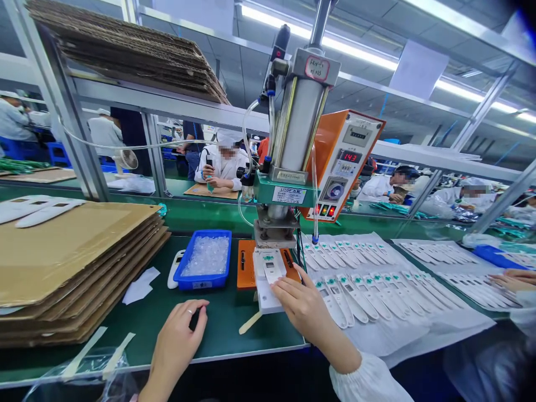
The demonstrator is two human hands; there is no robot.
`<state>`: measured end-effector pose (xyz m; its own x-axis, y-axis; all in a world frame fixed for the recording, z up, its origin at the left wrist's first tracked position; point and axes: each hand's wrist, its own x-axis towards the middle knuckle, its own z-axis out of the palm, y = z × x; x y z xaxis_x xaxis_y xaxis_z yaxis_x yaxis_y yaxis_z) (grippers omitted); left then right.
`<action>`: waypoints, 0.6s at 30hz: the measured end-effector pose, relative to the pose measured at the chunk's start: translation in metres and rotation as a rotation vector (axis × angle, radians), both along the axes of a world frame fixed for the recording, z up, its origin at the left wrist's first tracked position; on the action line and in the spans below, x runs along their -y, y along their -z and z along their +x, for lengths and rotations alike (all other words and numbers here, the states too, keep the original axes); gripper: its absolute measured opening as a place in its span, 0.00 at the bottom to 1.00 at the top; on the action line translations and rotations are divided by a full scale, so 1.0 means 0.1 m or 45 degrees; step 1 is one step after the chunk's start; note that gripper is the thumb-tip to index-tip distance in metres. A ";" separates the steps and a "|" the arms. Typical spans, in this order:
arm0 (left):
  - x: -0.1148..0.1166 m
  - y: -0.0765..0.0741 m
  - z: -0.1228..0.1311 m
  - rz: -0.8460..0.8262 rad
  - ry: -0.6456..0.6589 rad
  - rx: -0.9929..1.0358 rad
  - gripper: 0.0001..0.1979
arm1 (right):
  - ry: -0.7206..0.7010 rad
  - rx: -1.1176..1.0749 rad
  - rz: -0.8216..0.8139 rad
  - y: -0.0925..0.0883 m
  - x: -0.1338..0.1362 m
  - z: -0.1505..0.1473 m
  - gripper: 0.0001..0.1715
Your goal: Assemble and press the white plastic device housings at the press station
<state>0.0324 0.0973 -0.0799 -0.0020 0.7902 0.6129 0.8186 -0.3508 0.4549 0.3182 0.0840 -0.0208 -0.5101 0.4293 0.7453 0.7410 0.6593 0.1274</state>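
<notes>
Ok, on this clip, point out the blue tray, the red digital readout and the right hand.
Blue tray [201, 284], head view, front rim.
Red digital readout [350, 157], head view, middle of the digits.
Right hand [304, 306], head view, back of the hand.

The left hand mostly hides a small dark object, too small to identify.

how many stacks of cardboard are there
2: one stack of cardboard sheets on the green workbench at left, another stack on the overhead shelf. Others may be hidden.
</notes>
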 end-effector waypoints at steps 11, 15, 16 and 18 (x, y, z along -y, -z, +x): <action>-0.02 0.02 0.00 -0.055 0.018 -0.033 0.15 | -0.074 -0.173 -0.377 -0.02 0.00 0.01 0.16; -0.03 0.03 0.00 -0.044 0.005 -0.016 0.15 | -0.096 -0.209 -0.294 -0.01 0.06 0.03 0.16; -0.03 0.04 0.00 -0.038 -0.001 -0.011 0.15 | -0.100 -0.225 -0.244 0.00 0.10 0.05 0.16; 0.00 0.05 -0.01 0.010 0.001 0.028 0.15 | -0.093 -0.280 -0.178 0.01 0.20 0.11 0.16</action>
